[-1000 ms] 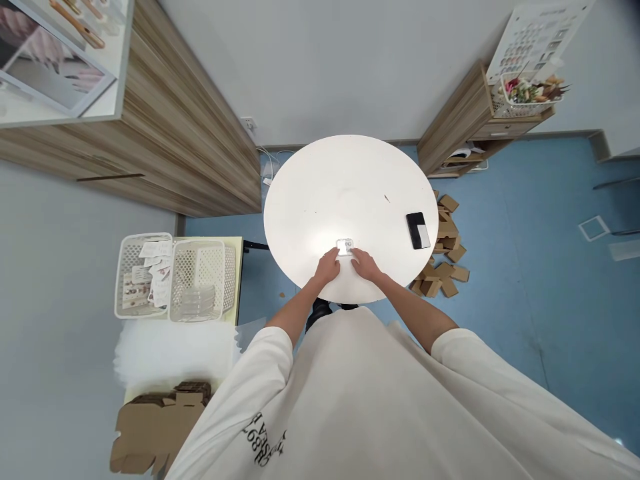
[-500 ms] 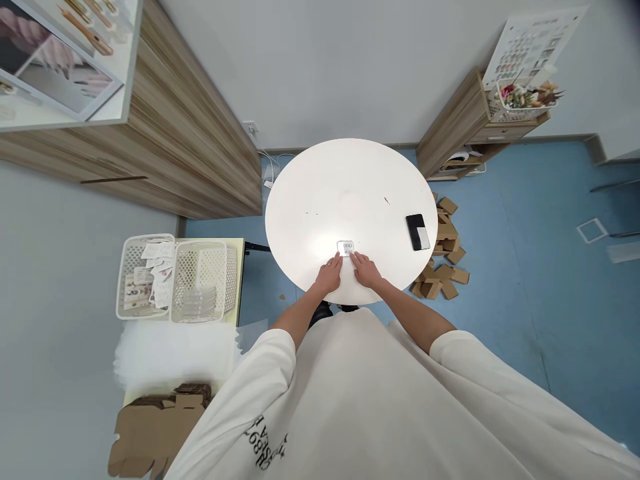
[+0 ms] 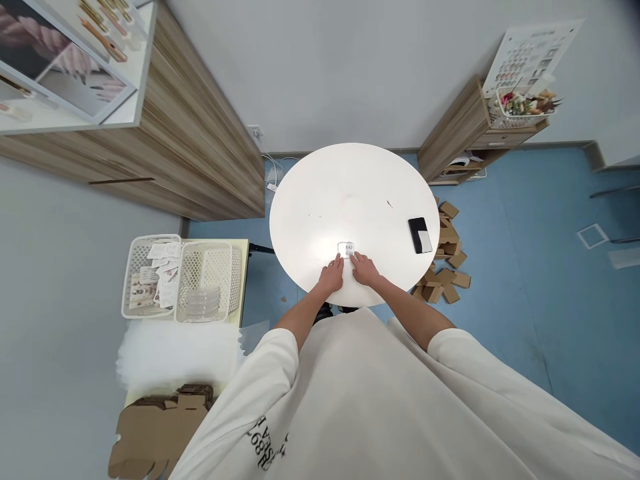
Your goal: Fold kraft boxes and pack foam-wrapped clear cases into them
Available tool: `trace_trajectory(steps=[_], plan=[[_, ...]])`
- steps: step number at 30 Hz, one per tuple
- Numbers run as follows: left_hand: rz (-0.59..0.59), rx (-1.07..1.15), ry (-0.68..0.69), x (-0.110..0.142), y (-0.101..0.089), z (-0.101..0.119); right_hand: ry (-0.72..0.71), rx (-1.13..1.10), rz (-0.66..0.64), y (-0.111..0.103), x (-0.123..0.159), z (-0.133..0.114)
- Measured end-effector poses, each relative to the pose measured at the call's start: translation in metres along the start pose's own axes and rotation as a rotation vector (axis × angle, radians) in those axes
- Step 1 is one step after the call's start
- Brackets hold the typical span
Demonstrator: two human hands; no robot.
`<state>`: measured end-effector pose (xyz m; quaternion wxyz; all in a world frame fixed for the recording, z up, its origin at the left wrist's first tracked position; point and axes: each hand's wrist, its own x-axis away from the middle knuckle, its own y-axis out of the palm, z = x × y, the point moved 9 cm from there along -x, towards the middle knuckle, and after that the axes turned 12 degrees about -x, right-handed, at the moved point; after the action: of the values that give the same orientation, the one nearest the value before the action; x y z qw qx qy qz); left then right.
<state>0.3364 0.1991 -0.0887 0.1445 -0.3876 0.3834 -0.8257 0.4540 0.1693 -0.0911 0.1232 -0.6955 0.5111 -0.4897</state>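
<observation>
A small clear plastic case [image 3: 345, 249] with grey printed or patterned contents lies flat near the front of the white oval table [image 3: 320, 180]. My left hand [image 3: 332, 275] rests at its near left corner, fingers stretched forward and the tips touching the edge. At the near right corner is my right hand [image 3: 365, 269], its fingers also extended and spread a little, with the tips on the case. Neither hand is wrapped around it. The fingertips partly cover the case's near edge, and its contents are too small to read.
A black phone-like object with a pale patch [image 3: 419, 235] lies at the table's right. Small brown cardboard boxes [image 3: 445, 277] are heaped on the floor beyond. At left, white baskets [image 3: 203, 250], white sheets [image 3: 180, 350] and flat brown cardboard [image 3: 153, 430] sit on a side table.
The camera view has shifted slightly, so the scene sits a little farther right and lower. Both hands stay at the case, with hardly any movement.
</observation>
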Motion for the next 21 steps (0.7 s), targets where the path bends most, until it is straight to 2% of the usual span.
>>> trace_trajectory(steps=[4,9,15,21], plan=[[0.004,0.049,-0.057,0.006,-0.01,-0.023,-0.014,0.02,-0.035,0.006,-0.011,-0.024],[0.034,0.093,-0.112,0.019,-0.024,-0.065,-0.006,0.039,-0.101,0.023,-0.033,-0.063],[-0.027,-0.167,-0.14,0.033,-0.036,-0.113,0.006,0.066,-0.152,0.042,-0.059,-0.109],[-0.027,-0.247,-0.077,0.037,-0.038,-0.133,0.042,0.034,-0.126,0.05,-0.065,-0.128]])
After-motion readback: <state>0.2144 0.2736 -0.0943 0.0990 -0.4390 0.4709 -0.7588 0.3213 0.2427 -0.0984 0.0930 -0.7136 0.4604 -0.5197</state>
